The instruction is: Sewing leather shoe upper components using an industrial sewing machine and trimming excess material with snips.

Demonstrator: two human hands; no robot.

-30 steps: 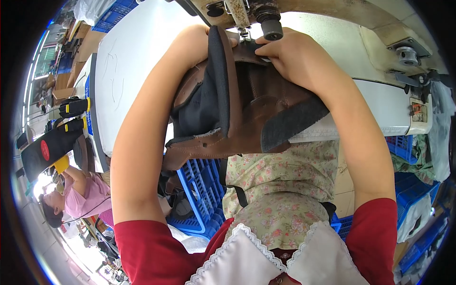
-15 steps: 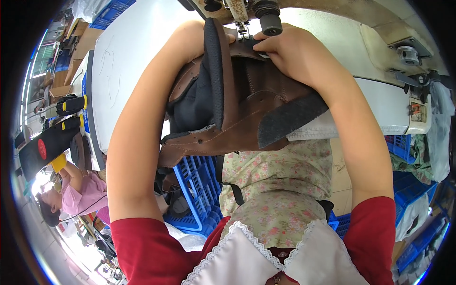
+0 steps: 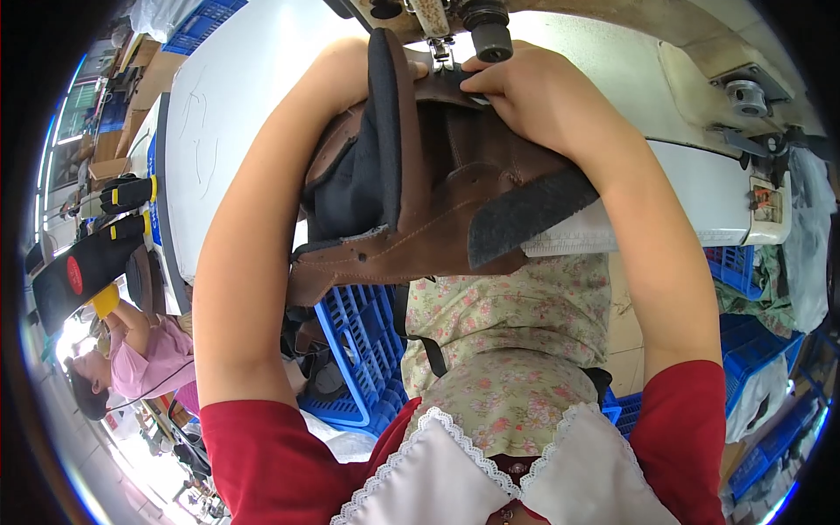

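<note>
A brown leather shoe upper with black lining hangs over the near edge of the sewing machine bed. Its far edge lies under the presser foot. My right hand pinches that edge just right of the foot, thumb and fingers closed on the leather and a black strip. On the other side, my left hand grips the upper behind its raised padded collar; most of its fingers are hidden there, with only a fingertip showing beside the foot.
The sewing machine head overhangs both hands. Below the table stand blue plastic crates, some holding dark pieces. At the left, a co-worker in a pink top sits near a black machine arm. A white bed spreads leftward.
The shoe upper and both hands have shifted very slightly left in the view, along with the surroundings. Both hands keep their hold beside the presser foot.
</note>
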